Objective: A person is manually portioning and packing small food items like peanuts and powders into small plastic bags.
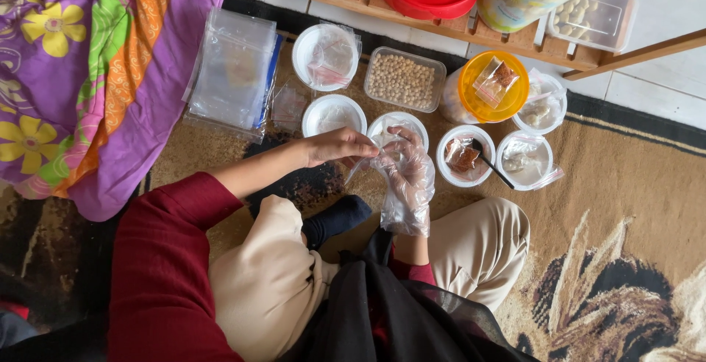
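I sit cross-legged on a patterned carpet. My left hand (340,144) is bare and pinches the edge of a small clear plastic bag (365,165). My right hand (407,173) wears a loose clear plastic glove and holds the same bag from the other side, fingers at its mouth. Both hands meet just above a white bowl (398,123). What is inside the bag I cannot tell.
Several white bowls (334,114) lined with plastic sit in front, one with brown powder and a black spoon (489,163). A clear tub of chickpeas (403,79), an orange-lidded jar (493,86), a stack of clear bags (234,72), a wooden rack (515,38) and a purple floral cloth (88,75) surround them.
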